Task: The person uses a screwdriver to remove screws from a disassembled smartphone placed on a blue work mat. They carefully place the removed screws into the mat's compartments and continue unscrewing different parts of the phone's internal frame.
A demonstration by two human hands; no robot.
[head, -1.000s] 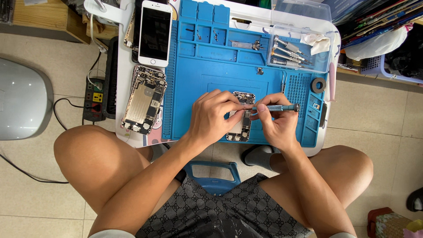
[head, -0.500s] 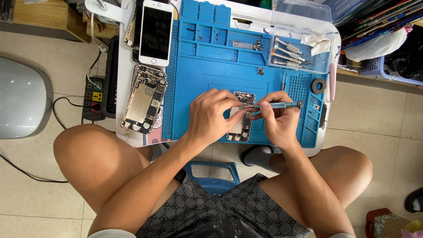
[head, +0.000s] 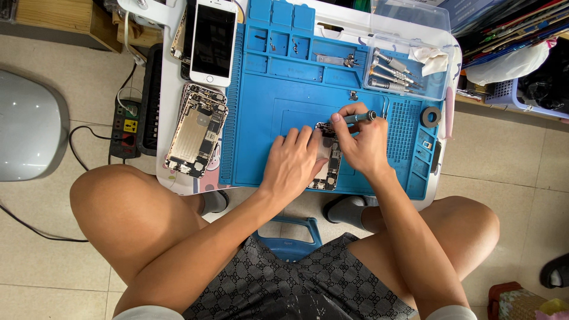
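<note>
Opened phone (head: 328, 161) on blue ribbed mat (head: 278, 112): left hand (head: 291, 165) presses it, right hand (head: 361, 145) grips slim screwdriver (head: 360, 117)

A single head-worn view is provided, aimed steeply down from above the seated person. The rectangular blue silicone work mat (head: 296, 101) is framed toward 12 o'clock at arm's length, bare knees toward 6 o'clock.
</note>
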